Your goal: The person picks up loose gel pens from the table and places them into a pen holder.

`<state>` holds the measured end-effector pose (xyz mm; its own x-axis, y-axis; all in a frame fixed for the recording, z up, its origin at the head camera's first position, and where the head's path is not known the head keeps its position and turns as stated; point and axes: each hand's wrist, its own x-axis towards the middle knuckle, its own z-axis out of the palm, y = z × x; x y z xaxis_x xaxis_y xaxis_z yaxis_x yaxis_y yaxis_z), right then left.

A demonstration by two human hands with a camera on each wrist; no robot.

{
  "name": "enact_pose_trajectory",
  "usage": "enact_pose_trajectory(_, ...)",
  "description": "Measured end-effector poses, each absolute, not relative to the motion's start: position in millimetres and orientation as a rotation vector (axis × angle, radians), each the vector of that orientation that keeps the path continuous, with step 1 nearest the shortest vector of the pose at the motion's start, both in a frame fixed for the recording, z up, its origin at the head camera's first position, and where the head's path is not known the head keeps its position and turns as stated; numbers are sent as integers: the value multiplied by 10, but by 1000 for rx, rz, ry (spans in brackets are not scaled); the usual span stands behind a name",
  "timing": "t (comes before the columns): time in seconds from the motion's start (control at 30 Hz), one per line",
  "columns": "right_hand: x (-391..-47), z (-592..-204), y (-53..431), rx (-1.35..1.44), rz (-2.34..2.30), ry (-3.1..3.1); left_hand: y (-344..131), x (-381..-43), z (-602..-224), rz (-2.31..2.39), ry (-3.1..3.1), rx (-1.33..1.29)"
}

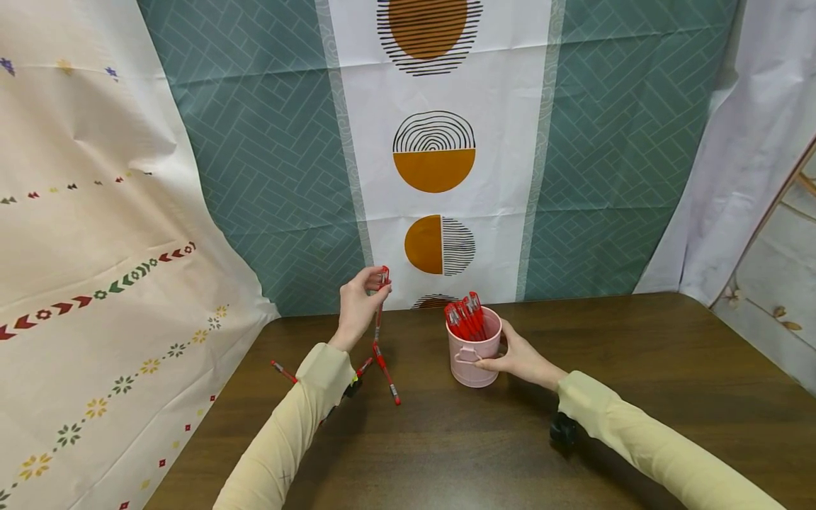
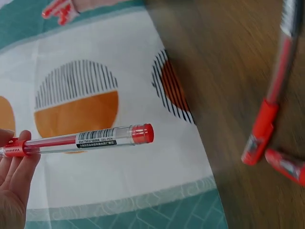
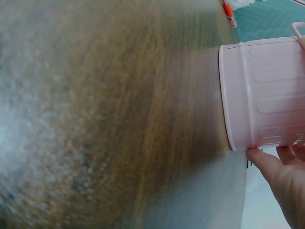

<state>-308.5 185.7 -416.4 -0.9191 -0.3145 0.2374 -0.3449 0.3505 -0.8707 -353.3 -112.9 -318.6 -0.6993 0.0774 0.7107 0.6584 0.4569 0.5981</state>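
My left hand [image 1: 362,304] pinches a red gel pen [image 2: 95,139] by its cap end, with the clear barrel hanging down above the table. On the wood below lies another red pen [image 1: 387,375]. My right hand [image 1: 523,360] grips the side of a pink bucket [image 1: 462,368] that stands upright on the table. A bunch of red pens [image 1: 467,319] sits in the bucket, caps up, leaning toward its left rim. In the right wrist view, fingertips [image 3: 264,162] touch the bucket's wall near its base.
More red pens lie left on the brown table [image 1: 446,453]; one pen [image 1: 282,370] shows beside my left sleeve, which partly covers the others. Behind the table hangs a green and white patterned cloth [image 1: 255,142]. A cream cloth [image 1: 95,283] borders the left side.
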Motion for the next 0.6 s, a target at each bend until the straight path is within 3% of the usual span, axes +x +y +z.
enact_pose_trajectory(0.4, -3088, -4169, 1865, 635, 1671, -2565, -913, -3420, -2984, -1455, -1965, -634)
enact_pose_trajectory(0.6, -3009, -4053, 1837, 614, 1677, -2594, -745, -3120, -2734, -1529, -1920, -678)
